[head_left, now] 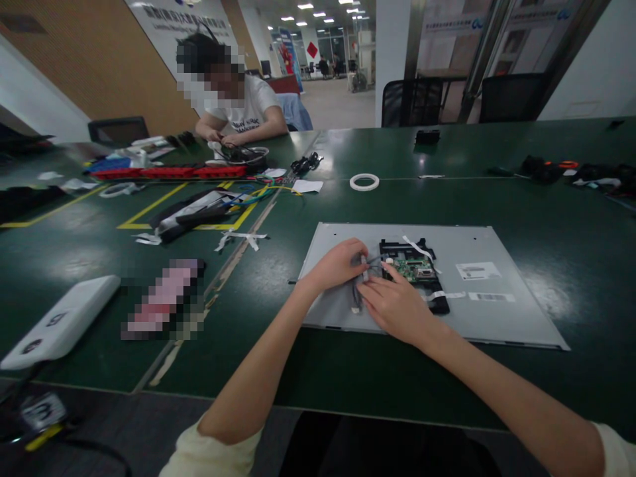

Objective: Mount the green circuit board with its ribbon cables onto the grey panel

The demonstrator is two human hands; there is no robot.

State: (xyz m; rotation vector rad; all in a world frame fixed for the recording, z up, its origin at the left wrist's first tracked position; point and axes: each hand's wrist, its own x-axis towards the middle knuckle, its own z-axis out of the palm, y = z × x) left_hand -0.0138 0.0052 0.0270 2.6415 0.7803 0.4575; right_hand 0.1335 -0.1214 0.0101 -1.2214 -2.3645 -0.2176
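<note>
A grey metal panel [489,262] lies flat before me. On it sits a black plastic frame [441,301] with a green circuit board [412,268] inside. My left hand [340,264] is closed in a pinch on a bundled grey cable [356,301] at the frame's left side. My right hand [395,305] rests over the panel, its fingers bent against the same cable, with the index fingertip close to the board's left edge. Fine wires run between the hands towards the board; the exact contact of the right fingertips is partly hidden. Strips of white tape [450,295] cross the frame.
Left of the panel lie a pixelated phone-like object [166,298] and a white device [64,321]. A white tape roll [364,182] lies beyond the panel. Red strips [171,172] and wires [261,192] are farther back. A person [243,109] sits across the green table [278,371].
</note>
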